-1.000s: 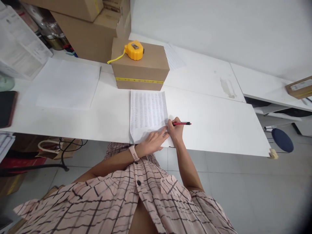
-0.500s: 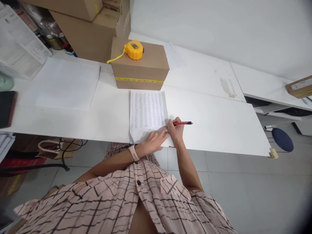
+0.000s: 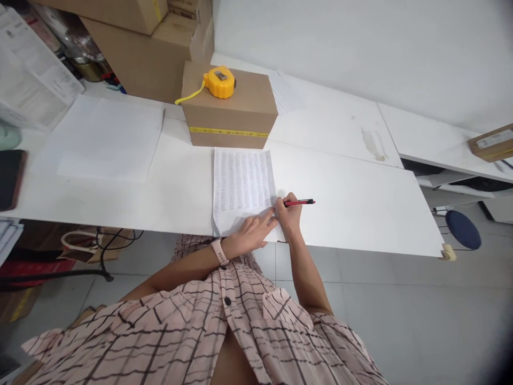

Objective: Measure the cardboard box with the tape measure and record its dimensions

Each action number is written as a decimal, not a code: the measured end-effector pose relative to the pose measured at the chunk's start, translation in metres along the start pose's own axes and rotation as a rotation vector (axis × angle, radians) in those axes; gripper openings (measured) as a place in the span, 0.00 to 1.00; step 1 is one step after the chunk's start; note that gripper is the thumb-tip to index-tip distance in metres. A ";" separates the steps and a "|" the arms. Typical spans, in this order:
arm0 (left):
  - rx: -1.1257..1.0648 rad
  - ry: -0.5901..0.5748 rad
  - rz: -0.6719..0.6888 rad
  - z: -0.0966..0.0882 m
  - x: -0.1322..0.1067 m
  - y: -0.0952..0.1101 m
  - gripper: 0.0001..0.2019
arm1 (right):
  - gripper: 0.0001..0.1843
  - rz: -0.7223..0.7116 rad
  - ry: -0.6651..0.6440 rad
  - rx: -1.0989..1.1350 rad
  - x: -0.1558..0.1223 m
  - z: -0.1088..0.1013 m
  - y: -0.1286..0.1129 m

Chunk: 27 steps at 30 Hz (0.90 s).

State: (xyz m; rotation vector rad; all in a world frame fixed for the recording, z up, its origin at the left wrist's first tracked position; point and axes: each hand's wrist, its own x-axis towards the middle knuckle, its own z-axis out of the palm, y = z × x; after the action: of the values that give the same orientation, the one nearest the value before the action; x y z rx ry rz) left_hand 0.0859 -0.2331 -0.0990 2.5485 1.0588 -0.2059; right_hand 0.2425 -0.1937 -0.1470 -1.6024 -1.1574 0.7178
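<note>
A sheet of paper (image 3: pixel 244 179) with several columns of small writing lies at the front edge of the white table (image 3: pixel 340 208). Across its lower part rests my left hand (image 3: pixel 253 231), fingers stretched out and flat. My right hand (image 3: pixel 289 216) is closed around a red and black pen (image 3: pixel 298 202) at the sheet's lower right edge. The pen's upper end points right; its tip is hidden by my fingers. Just behind the sheet stands a cardboard box (image 3: pixel 230 120) banded with yellow tape, and a yellow tape measure (image 3: pixel 220 82) sits on top of it.
Blank white sheets (image 3: pixel 108 139) and a dark phone (image 3: pixel 10 179) lie to the left. Larger cardboard boxes (image 3: pixel 140 59) stand at the back left. Over at the far right are a small box (image 3: pixel 492 143) and a blue round stool (image 3: pixel 463 230). A paper bag (image 3: pixel 114 245) stands under the table.
The view has shifted very slightly. Both hands, the pen and the sheet keep practically the same places.
</note>
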 end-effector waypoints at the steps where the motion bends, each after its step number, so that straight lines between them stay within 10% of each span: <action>1: -0.004 -0.009 -0.002 -0.001 0.000 0.000 0.30 | 0.17 0.006 0.007 0.001 0.000 0.000 -0.001; 27: -0.027 0.022 0.000 -0.003 0.000 0.001 0.29 | 0.17 -0.025 -0.003 -0.044 0.002 0.000 0.005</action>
State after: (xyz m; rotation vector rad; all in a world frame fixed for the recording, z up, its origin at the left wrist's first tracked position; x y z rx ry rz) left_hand 0.0860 -0.2324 -0.0958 2.5321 1.0622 -0.1633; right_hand 0.2448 -0.1922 -0.1518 -1.6212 -1.2001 0.6832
